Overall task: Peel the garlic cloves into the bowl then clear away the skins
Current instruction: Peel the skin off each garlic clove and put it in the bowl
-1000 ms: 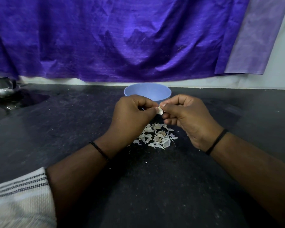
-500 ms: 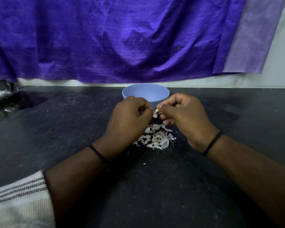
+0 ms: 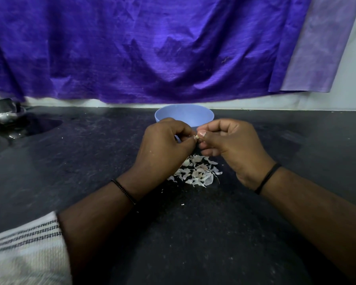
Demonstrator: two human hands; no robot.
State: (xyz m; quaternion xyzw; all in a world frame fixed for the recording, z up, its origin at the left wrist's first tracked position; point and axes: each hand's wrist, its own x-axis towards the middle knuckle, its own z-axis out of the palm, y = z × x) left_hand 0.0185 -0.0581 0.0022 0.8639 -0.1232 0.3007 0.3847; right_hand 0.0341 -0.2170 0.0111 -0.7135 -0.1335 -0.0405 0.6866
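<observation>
Nearest, at the lower left, a striped white sleeve (image 3: pixel 23 245) over the left forearm. Further out, two bare forearms, each with one black band at the wrist: a beaded one (image 3: pixel 123 191) on the left, a plain one (image 3: pixel 267 177) on the right. Then two hands meeting knuckle to knuckle above the dark counter (image 3: pixel 90 157): left hand (image 3: pixel 162 147) with fingers curled in, thumb and forefinger pinching one small garlic clove (image 3: pixel 196 137); right hand (image 3: pixel 232 145) likewise curled, thumb and fingertips nipping the same clove from the other side. Only a pale tip of the clove on show between the two thumbs. Directly beneath and just behind the hands, on the counter, one loose heap of papery white skins (image 3: pixel 197 171), too many to count, with a few stray flecks nearer the wrists. Just beyond the knuckles, one light blue bowl (image 3: pixel 184 114), partly hidden by them; contents not visible from this angle. Well off to the left of the left hand, shiny steel vessels (image 3: pixel 2 112) at the frame edge, number unclear. Farthest back, a purple cloth (image 3: pixel 152 48) hanging over a pale wall. No readable writing anywhere.
</observation>
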